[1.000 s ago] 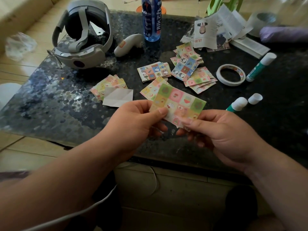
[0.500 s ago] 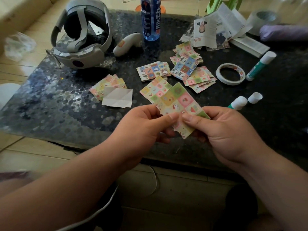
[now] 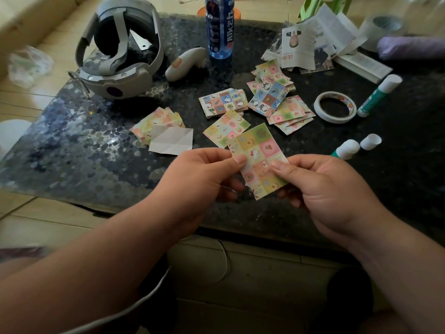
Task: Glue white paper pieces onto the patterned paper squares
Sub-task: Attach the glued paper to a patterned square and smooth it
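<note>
Head view, from the left: I see a creased white paper piece lying on the desk, overlapping a small pile of squares. The left hand and right hand each pinch one patterned square, held above the desk's near edge. A glue stick lies just to the right.

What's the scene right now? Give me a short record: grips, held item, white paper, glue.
left grip: left hand pinches patterned square at its left edge
right grip: right hand pinches its right edge
white paper: creased piece on table, overlapping a patterned stack
glue: nearer stick beside loose cap; capped stick beside tape roll
</note>
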The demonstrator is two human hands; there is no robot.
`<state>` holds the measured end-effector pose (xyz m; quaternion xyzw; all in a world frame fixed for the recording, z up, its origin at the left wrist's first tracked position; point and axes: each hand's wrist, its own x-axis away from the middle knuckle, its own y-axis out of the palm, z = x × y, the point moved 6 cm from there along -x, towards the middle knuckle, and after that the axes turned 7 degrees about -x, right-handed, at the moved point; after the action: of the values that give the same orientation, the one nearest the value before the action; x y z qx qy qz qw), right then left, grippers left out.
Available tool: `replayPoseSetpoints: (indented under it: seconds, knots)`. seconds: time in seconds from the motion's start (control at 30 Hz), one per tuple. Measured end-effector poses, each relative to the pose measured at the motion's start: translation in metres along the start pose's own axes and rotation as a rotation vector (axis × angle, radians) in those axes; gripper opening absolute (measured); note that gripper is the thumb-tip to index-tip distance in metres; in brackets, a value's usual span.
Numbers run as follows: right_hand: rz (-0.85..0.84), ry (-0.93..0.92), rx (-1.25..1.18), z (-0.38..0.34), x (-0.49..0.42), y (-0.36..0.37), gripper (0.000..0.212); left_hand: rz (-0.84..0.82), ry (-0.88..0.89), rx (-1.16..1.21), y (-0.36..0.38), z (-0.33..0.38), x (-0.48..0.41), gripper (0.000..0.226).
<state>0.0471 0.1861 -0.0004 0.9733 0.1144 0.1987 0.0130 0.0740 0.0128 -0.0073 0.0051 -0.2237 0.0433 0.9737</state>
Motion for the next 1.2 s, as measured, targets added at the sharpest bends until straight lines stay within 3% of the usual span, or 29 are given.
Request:
replayPoseSetpoints:
  seconds: [0.27,0.5,0.93,1.13,1.2]
  knots:
    - [-0.04,0.007,0.035,0.001,-0.001,-0.004,0.013,0.028,0.019,-0.049,-0.003,0.003,0.0,0.009]
    - [0.03,0.049,-0.172,0.009,-0.003,-0.005,0.014,-0.083,0.008,-0.083,0.005,0.002,0.007,0.008]
    - [-0.067,0.026,0.009,0.001,0.0,0.002,0.02,0.011,-0.015,-0.018,-0.001,0.002,0.001,0.011]
    - [-0.082,-0.001,0.033,0.0,0.001,0.002,0.02,-0.156,-0.091,-0.029,0.008,0.001,0.008,0.011]
    - [-0.089,-0.003,0.035,0.001,0.001,0.002,0.02,-0.145,-0.072,-0.054,0.006,0.002,0.008,0.012]
